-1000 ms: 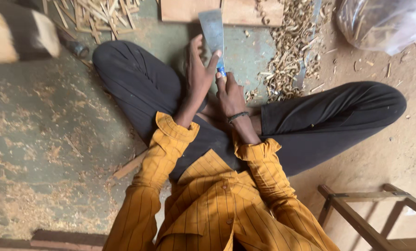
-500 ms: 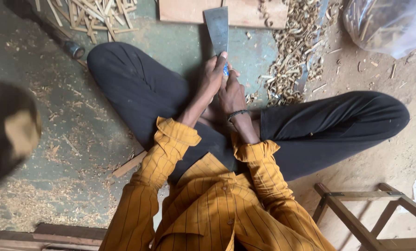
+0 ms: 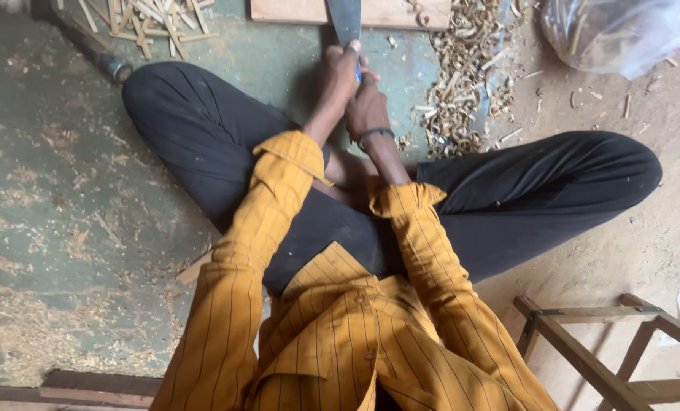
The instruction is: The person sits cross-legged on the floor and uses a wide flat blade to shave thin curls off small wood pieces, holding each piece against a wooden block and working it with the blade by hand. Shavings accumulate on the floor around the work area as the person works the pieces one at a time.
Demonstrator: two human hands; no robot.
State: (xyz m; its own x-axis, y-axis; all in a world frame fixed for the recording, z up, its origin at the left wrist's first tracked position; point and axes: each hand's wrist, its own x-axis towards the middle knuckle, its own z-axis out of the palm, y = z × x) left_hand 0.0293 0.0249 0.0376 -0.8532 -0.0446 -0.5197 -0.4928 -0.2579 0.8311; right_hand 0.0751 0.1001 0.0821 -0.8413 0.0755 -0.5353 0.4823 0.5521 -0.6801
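Both hands have come together on the blade (image 3: 345, 19), which a second ago was held looser, with the left hand (image 3: 335, 74) spread open along it and more of the steel showing. Now the left hand is closed round the lower part of the blade, fingers curled, and the right hand (image 3: 367, 106) is clenched just behind and beneath it, a dark band on its wrist (a bit of blue handle peeks out between them). The blade stands nearly upright past the knuckles, its far end cut off at the top of the view, and it reaches over the plank (image 3: 294, 11) lying just beyond the hands on the floor (image 3: 43, 183). It looks to me like the grip has firmed up and the tool has been brought square to the wood. Shavings (image 3: 465, 72) are heaped to the right of the hands, split sticks (image 3: 146, 19) well off to the left, a plastic bag (image 3: 621, 34) farther right.
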